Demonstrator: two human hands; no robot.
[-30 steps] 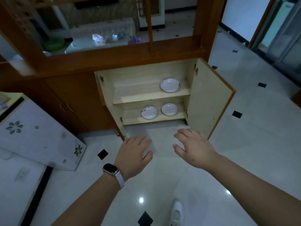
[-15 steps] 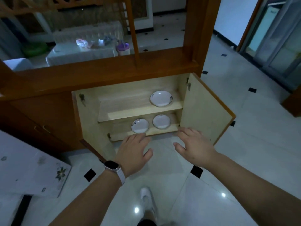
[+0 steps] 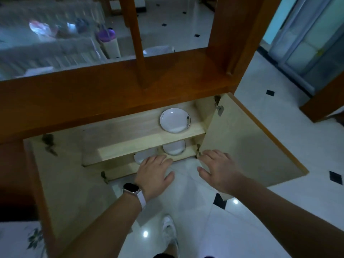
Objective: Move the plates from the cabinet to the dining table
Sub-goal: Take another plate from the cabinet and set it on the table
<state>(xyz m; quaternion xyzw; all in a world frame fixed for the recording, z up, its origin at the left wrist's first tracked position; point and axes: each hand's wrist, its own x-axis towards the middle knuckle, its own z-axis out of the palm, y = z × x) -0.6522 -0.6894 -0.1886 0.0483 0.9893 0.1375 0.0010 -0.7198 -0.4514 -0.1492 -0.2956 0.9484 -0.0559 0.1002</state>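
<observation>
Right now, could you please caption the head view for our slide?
Left hand and right hand reach toward three round white plates shelved in an open wooden cabinet.

It's dim in here, with a bluish cast. The cabinet (image 3: 121, 131) is shadowy inside, darkest on its lower shelf. On the glossy floor (image 3: 260, 229) in front of the cabinet sit white glints of glare (two of them). Right of the cabinet a glass door (image 3: 307, 34) glows pale. Behind the cabinet the furniture (image 3: 55, 53) is smeared with blur, and straight lines bow outward.
</observation>
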